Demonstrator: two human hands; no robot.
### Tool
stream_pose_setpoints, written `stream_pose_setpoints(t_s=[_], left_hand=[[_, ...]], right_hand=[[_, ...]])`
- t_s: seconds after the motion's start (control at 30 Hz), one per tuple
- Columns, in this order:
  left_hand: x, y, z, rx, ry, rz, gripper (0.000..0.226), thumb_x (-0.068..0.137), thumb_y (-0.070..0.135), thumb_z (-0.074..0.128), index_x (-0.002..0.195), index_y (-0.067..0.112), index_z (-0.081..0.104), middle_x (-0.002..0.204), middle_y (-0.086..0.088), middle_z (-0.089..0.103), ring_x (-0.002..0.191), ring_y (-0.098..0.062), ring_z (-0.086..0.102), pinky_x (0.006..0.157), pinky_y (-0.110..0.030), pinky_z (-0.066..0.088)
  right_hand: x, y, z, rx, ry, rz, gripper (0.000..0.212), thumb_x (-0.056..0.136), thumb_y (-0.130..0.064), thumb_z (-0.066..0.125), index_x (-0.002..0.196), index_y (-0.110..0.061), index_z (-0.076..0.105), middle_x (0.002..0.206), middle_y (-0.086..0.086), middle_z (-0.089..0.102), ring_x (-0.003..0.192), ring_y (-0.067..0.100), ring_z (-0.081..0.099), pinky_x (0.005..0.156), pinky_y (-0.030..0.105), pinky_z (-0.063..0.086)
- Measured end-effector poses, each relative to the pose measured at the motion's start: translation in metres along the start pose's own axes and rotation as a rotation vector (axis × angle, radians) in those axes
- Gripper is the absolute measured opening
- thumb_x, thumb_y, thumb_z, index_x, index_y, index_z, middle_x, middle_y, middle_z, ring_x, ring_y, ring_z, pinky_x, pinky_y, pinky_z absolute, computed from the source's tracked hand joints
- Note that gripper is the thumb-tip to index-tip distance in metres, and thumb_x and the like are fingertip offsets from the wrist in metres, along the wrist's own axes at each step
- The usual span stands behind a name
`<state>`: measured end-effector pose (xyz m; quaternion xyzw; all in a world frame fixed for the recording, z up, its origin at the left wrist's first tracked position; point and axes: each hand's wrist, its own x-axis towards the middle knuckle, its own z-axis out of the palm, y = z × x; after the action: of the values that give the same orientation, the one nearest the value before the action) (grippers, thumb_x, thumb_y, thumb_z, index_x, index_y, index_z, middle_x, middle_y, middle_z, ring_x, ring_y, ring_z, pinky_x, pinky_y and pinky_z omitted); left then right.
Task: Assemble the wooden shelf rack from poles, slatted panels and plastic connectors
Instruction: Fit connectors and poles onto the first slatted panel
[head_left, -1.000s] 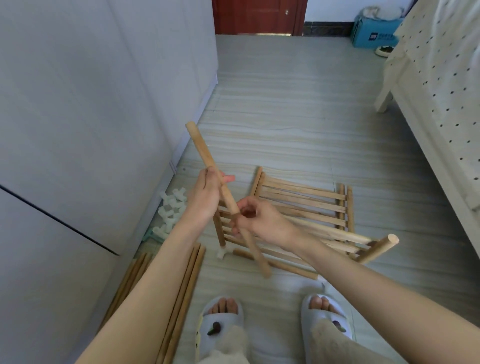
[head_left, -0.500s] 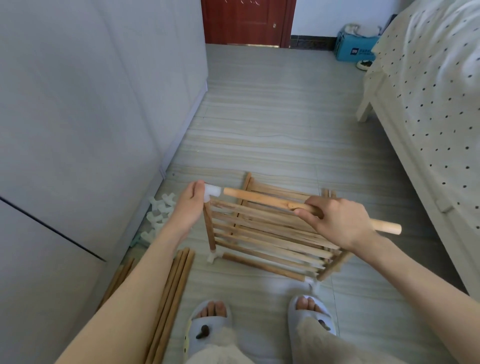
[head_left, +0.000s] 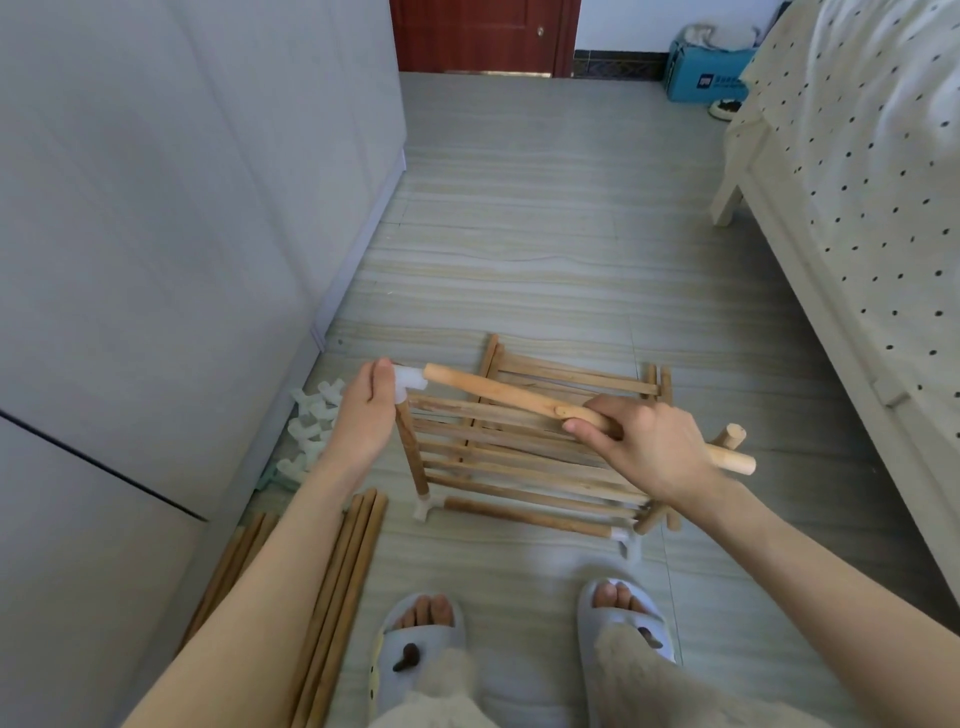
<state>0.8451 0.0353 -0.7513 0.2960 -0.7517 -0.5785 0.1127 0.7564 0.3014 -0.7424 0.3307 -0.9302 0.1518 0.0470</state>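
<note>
Grey slippers (head_left: 421, 660), two of them, stand on the pale striped floor (head_left: 545, 249) at the bottom of the view. Just left of them a bundle of spare wooden poles (head_left: 348, 587) lies along the white cabinet (head_left: 156, 234); at least five show, the rest hidden by the left forearm. Past the feet stands the partly built rack (head_left: 519, 467): one slatted panel upright between two bottom corner connectors, with a second slatted panel (head_left: 571, 371) lying flat behind it. The left hand (head_left: 366, 415) cups the white plastic connector (head_left: 410, 382) on top of the rack's left upright pole, fingers bent round it. The right hand (head_left: 644, 447) grips one loose pole (head_left: 519, 395), held across the top of the rack with its left end at the connector's side socket; whether it has entered, I cannot tell. A heap of loose connectors (head_left: 311, 426) lies by the cabinet's base. Farther off are one spotted bed (head_left: 857, 156), one blue box (head_left: 706, 78) and one red door (head_left: 483, 36).
</note>
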Motion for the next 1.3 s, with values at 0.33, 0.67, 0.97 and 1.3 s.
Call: stream_pose_setpoints(t_s=[0.33,0.67,0.97,1.3], left_hand=[[-0.010,-0.001,0.004,0.040,0.042,0.029,0.035,0.102,0.035,0.027,0.104,0.013,0.055,0.103,-0.011,0.059,0.104,-0.025,0.057,0.100,-0.048,0.043],[-0.019,-0.007,0.000,0.078,0.053,0.085,0.032,0.102,0.033,0.028,0.100,0.024,0.058,0.099,-0.007,0.062,0.101,-0.021,0.058,0.096,-0.049,0.045],[-0.010,-0.010,-0.002,0.224,0.073,0.195,0.030,0.101,0.034,0.028,0.102,0.023,0.056,0.093,-0.004,0.061,0.097,-0.026,0.058,0.091,-0.052,0.047],[-0.011,-0.014,-0.005,0.242,0.089,0.206,0.052,0.094,0.047,0.026,0.131,0.019,0.049,0.118,-0.005,0.058,0.115,-0.024,0.054,0.099,-0.049,0.043]], right_hand=[[0.003,-0.004,-0.003,-0.066,0.012,-0.112,0.065,0.083,-0.067,0.021,0.098,-0.023,0.066,0.068,-0.004,0.062,0.059,0.023,0.061,0.051,0.031,0.046],[0.009,-0.007,-0.013,-0.050,0.082,-0.283,0.053,0.089,-0.058,0.036,0.104,-0.020,0.071,0.063,0.001,0.067,0.049,0.026,0.061,0.041,0.030,0.044],[0.034,-0.006,-0.014,0.196,-0.226,-0.043,0.057,0.069,-0.077,0.028,0.095,-0.043,0.066,0.054,-0.009,0.054,0.053,0.007,0.048,0.060,0.028,0.038],[0.075,-0.004,-0.022,0.514,-0.524,-0.012,0.022,0.070,-0.065,0.054,0.076,-0.049,0.068,0.079,-0.013,0.070,0.080,0.011,0.062,0.074,0.033,0.050]])
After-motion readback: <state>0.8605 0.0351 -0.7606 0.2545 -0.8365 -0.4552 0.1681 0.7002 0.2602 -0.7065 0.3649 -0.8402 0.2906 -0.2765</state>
